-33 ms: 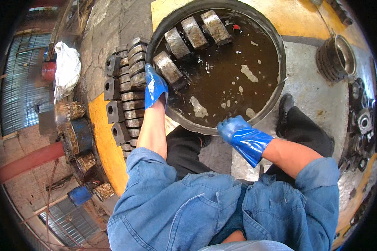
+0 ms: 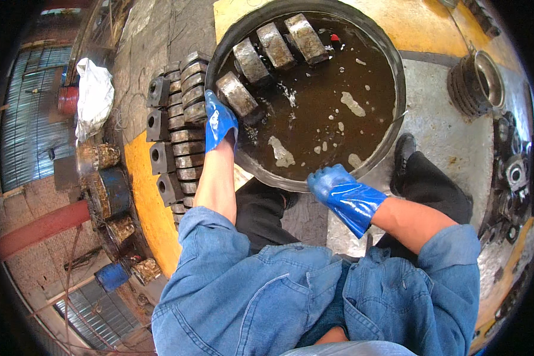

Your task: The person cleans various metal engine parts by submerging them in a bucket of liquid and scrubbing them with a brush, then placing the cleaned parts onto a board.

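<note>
A round black tub [image 2: 399, 83] of murky brown liquid stands in front of me. Inside it, along the far left, several thick metal blocks [image 2: 275, 46] with curved edges lean partly above the liquid. My left hand [image 2: 221, 118], in a blue rubber glove, grips the tub's left rim, close to the nearest metal block [image 2: 237, 95]. On the near rim, my gloved right hand [image 2: 329, 183] has its fingers curled over the edge. What lies under the dark liquid is hidden.
Rows of similar metal pieces [image 2: 188, 148] stand left of the tub, beside dark blocks with holes [image 2: 158, 157]. A ribbed metal ring [image 2: 476, 83] sits at the right. Oily parts [image 2: 516, 173] line the far right, and a white sack [image 2: 95, 98] lies left.
White flecks on the liquid near the metal blocks have shifted slightly. Both hands stay in the same places on the rim.
</note>
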### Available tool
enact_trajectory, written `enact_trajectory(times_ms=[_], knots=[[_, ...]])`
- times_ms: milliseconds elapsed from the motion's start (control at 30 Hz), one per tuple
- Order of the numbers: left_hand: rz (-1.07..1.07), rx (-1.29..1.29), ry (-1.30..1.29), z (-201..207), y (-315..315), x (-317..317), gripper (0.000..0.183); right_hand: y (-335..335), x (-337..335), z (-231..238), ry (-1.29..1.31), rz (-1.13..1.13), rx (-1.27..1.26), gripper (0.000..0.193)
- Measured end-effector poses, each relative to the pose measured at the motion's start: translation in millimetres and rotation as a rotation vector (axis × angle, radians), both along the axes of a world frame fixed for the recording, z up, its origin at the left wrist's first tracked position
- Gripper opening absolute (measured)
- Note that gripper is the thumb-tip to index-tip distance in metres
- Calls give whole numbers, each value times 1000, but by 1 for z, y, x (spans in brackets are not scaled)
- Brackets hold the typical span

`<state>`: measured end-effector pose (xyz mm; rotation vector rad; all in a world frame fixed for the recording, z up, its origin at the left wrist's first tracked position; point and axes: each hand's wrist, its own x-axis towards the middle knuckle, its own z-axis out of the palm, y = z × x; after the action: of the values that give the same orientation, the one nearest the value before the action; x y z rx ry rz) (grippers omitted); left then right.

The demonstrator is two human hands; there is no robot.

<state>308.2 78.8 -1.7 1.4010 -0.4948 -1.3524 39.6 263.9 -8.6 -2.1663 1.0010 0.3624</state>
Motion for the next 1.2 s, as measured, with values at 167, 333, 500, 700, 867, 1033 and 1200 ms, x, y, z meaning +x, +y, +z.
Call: enact_trajectory(times_ms=[167, 333, 500, 700, 867, 1033, 1200], knots=[[12, -47, 16, -34, -18, 20, 70, 7, -4, -4, -32, 39, -77, 28], [38, -77, 94, -36, -14, 6, 72, 5, -3, -3, -26, 23, -100, 28], [19, -28, -25, -18, 0, 14, 70, 8, 3, -9, -35, -13, -117, 21], [-121, -118, -255, 12, 16, 20, 61, 2, 8, 10, 46, 45, -107, 27], [-56, 125, -220, 56, 11, 54, 62, 8, 2, -5, 9, 28, -189, 25], [239, -32, -206, 60, 12, 147, 67, 11, 1, -10, -41, 26, -221, 40], [381, 20, 66, -104, 28, 293, 77, 9, 5, -15, 18, 61, -180, 46]])
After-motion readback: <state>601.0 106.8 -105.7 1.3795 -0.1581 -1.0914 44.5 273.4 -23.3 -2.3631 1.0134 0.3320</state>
